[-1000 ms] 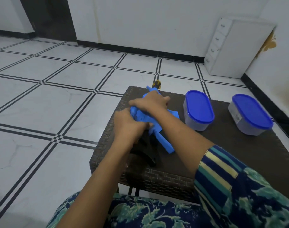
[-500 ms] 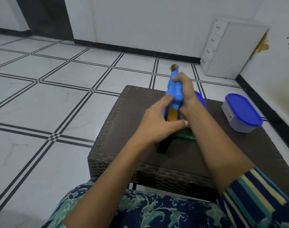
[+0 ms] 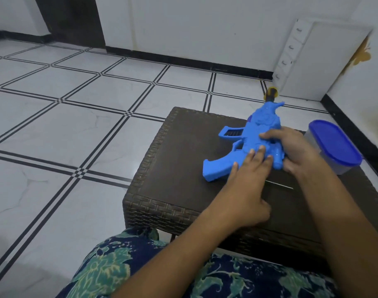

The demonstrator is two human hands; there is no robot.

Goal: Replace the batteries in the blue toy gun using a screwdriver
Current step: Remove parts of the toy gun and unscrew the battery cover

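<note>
Hands hold the blue plastic toy gun (image 3: 254, 136) flat on its side near the far edge of the dark brown woven tabletop (image 3: 183, 168), right hand (image 3: 297, 151) curled round its body, left hand (image 3: 248, 186) pressing with straight fingers, probably so it cannot slide during unscrewing.

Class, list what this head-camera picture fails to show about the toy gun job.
Head view only.
Thin metal screwdriver shaft: both ends hidden by the forearms.
Blue plastic toy gun: battery cover not visible; left hand and right hand cover its body.
Blue-lidded clear tub: contents hidden by lid and blur.
Brown woven table: right side cut off by the frame edge.
</note>
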